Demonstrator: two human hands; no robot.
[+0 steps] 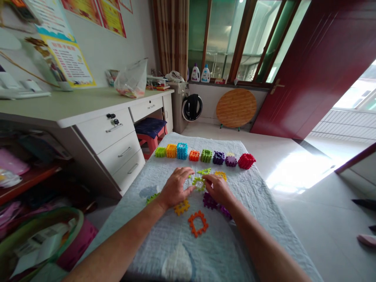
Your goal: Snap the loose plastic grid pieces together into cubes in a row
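Note:
My right hand pinches the edge of a lime-green toothed puzzle piece above the cloth. My left hand is at its left side, thumb and fingers apart. A speck of lime green shows by the left fingertips; whether they touch a piece is unclear. Just beyond lies another lime-green piece. A yellow piece is partly behind my right hand. Purple pieces lie under my right wrist. Nearer me are a yellow-orange piece and an orange frame-shaped piece. A green piece shows beside my left wrist.
Across the far side of the cloth-covered table stands a row of assembled block cubes, from a green one to a red one. A desk and a stool are at the left. A round wooden board leans behind.

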